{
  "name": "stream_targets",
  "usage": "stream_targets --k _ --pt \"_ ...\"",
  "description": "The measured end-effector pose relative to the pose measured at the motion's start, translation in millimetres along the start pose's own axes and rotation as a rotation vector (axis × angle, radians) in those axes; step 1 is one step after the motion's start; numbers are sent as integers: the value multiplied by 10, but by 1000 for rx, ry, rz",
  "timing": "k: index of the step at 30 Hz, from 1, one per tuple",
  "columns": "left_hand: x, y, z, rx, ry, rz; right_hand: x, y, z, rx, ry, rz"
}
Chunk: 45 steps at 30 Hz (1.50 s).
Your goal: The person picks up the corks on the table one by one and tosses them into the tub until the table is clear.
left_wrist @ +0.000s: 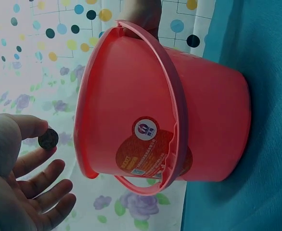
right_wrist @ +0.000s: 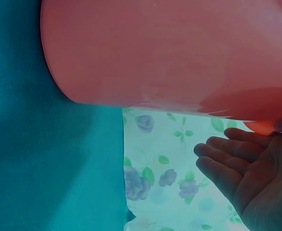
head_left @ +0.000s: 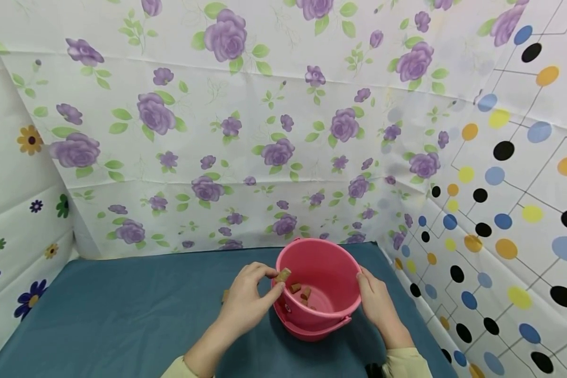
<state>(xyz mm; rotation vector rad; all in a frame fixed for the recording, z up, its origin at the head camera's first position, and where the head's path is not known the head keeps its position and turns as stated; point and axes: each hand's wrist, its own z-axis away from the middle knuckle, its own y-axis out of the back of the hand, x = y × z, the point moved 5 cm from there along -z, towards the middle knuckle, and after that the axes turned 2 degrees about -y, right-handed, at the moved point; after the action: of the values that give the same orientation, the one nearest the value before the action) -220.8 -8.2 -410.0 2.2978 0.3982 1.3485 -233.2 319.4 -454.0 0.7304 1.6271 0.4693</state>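
Note:
My left hand [head_left: 248, 296] pinches a brown cork [head_left: 283, 275] between thumb and index finger, at the left rim of a pink bucket [head_left: 318, 315]. In the left wrist view the cork [left_wrist: 48, 139] shows its round, dark end, and the other fingers are spread loosely. Several corks [head_left: 306, 293] lie on the bucket's floor. With the thumb at the rim, my right hand [head_left: 378, 299] holds the bucket's right side; in the right wrist view that hand's [right_wrist: 247, 168] other fingers stretch out beside the wall. The bucket stands upright, its handle [head_left: 328, 332] hanging at the front.
Partly hidden behind the left hand, another tan piece [head_left: 225, 295] lies on the blue-green tablecloth [head_left: 137, 310]. Flowered sheeting [head_left: 245, 131] closes off the back, and dotted sheeting [head_left: 515, 236] runs along the right. A small black object [head_left: 374, 370] lies by the right sleeve.

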Motion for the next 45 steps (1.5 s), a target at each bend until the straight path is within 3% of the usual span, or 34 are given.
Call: stream_targets --k 11,28,37,45 --pt "99 -52 -43 -6 -36 -29 -9 0 2 2 8 -5" --pt "267 -282 -85 -30 -92 -36 4 -12 10 5 25 -22" --pt "376 -370 -96 -2 -164 -128 0 -16 4 12 30 -20" --pt "457 -437 -145 -19 -172 -84 1 -3 15 18 33 -17"
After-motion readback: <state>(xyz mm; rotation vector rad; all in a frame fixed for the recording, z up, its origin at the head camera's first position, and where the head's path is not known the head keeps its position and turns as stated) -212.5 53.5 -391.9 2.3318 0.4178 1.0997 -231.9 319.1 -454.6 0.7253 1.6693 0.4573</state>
